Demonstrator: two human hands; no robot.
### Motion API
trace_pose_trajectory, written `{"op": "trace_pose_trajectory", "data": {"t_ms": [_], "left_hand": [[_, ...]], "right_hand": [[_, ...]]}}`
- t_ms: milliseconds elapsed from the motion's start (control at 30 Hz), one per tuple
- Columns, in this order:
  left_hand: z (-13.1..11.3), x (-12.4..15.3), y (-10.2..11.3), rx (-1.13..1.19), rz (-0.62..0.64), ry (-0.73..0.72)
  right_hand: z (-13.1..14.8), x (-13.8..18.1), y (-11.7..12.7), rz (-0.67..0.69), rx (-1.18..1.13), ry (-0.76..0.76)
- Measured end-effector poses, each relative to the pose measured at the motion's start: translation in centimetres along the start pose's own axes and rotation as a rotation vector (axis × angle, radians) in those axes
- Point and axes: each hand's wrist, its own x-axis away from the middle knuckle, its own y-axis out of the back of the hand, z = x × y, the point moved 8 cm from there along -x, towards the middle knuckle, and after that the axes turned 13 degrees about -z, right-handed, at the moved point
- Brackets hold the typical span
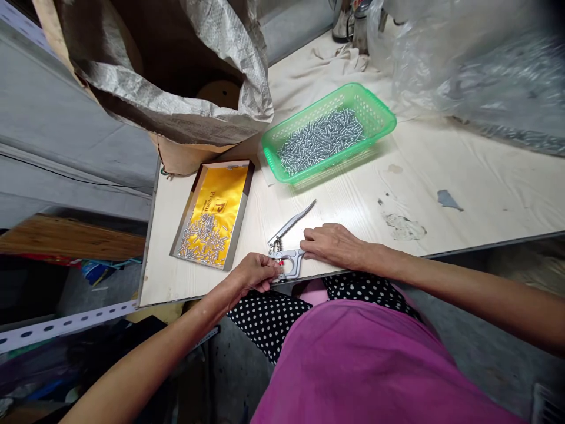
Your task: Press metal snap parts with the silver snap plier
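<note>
A small metal hand press tool [286, 247] with a long lever handle lies at the near edge of the pale wooden table [441, 171]. My left hand [253, 272] is curled at the tool's jaw end, fingertips pinched on something small that I cannot make out. My right hand [332, 243] lies palm down on the tool's body and holds it against the table. A yellow-lined shallow box [212, 215] with several small metal parts sits to the left of my hands. A green plastic basket [329, 132] full of the same small metal parts stands beyond the tool.
A big woven sack [176, 70] in a cardboard box stands at the far left of the table. A clear plastic bag [485, 76] of metal parts fills the far right. Metal containers [351, 23] stand at the back. The table's near edge runs just under my hands.
</note>
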Motion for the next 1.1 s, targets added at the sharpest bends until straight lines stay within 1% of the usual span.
{"op": "trace_pose_trajectory", "data": {"t_ms": [100,200,267,367,500,667,867,1000,1100], "left_hand": [[0.0,0.1,0.0,0.003,-0.013,-0.005],[0.0,0.2,0.0,0.008,-0.014,-0.01],[0.0,0.2,0.0,0.006,-0.016,-0.01],[0.0,0.2,0.0,-0.002,-0.022,-0.008],[-0.2,0.3,0.0,-0.019,-0.024,-0.014],[-0.3,0.2,0.1,-0.03,-0.03,-0.026],[0.0,0.2,0.0,0.002,0.005,0.027],[0.0,0.3,-0.2,0.044,0.026,0.041],[0.4,0.7,-0.2,0.038,0.007,0.053]], "right_hand": [[-0.5,0.0,1.3,-0.009,-0.036,-0.031],[-2.0,-0.4,2.9,-0.053,0.013,-0.084],[-3.1,-0.7,3.4,-0.031,0.04,-0.124],[-4.0,-1.3,3.0,0.041,0.026,-0.129],[-3.8,-1.8,2.7,0.041,0.012,-0.102],[-3.0,-1.9,3.0,0.029,0.02,-0.093],[-2.8,-1.5,3.5,0.011,0.014,-0.092],[-2.4,-1.3,3.4,-0.015,-0.017,-0.055],[-1.9,-1.1,3.5,-0.035,-0.057,-0.042]]}}
